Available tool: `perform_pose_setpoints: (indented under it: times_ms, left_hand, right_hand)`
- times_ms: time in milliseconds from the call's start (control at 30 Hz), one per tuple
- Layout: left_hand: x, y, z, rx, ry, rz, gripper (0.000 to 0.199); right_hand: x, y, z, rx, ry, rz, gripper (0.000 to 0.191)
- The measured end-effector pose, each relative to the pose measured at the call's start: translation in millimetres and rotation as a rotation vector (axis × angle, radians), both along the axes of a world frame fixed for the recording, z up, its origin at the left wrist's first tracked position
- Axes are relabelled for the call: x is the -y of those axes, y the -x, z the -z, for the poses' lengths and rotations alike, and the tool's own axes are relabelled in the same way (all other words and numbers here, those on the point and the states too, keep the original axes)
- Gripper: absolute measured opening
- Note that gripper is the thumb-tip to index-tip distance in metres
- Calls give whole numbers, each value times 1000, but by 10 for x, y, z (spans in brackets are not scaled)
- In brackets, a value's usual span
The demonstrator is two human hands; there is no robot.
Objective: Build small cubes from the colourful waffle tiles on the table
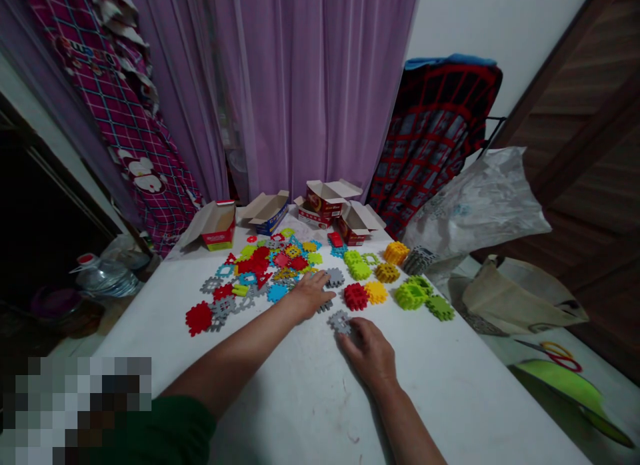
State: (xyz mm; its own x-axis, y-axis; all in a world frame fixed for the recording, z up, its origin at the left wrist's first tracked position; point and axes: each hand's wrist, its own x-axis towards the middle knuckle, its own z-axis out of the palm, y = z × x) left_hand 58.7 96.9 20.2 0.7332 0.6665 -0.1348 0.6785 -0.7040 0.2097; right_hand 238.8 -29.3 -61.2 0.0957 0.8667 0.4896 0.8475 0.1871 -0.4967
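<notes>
My left hand (309, 296) reaches over the table with its fingers spread, palm down. Its fingertips are beside a grey toothed plastic piece (335, 276), and another dark grey piece (326, 306) shows partly under the thumb side. My right hand (371, 350) is closer to me, its thumb and curled fingers closed at the edge of a grey toothed building piece (340, 322) on the table. Left of my left hand spreads a loose pile of mixed pieces, with a red piece (259, 260) among them. Stacks of red pieces (356, 296) and yellow pieces (376, 292) stand just beyond my right hand.
Open cardboard boxes line the far edge, including a red one (220, 228) and a blue one (273, 215). Green stacks (413, 293) and a grey stack (419, 260) stand on the right. Beyond the table are a cloth bag (520, 295) and scissors (555, 355).
</notes>
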Motion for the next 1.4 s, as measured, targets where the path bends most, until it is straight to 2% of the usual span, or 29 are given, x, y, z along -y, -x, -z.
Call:
perform_pose_setpoints:
  times_ms: [133,367,567,867,1067,1167,1267,1400]
  left_hand:
    - [-131,-84,-9,-29,-59,96,46]
    - [-169,-58,22,-119,-164,217,39]
    - [-105,-36,-17,-146,-162,220,43]
    - [-145,33,16,-154,-258,303,31]
    - [-186,118,39,-172,-288,312,38]
    - [-185,120,-36,-213,-247,310,49]
    - [-196,113,-178,-207,-226,307,56]
    - [-326,111,-354,-222,-252,312,58]
  right_hand:
    - [-4,-8,18,-15,28,-1,32]
    - [-2,27,13,26,123,55,29]
    - [-23,35,-4,45,198,52,27]
    - [-8,99,-42,99,178,111,25]
    - [-10,95,-39,114,138,96,25]
    - [-6,97,-37,115,129,98,24]
    - [-6,90,-28,120,108,95,25]
    - [-17,75,-3,118,94,67,25]
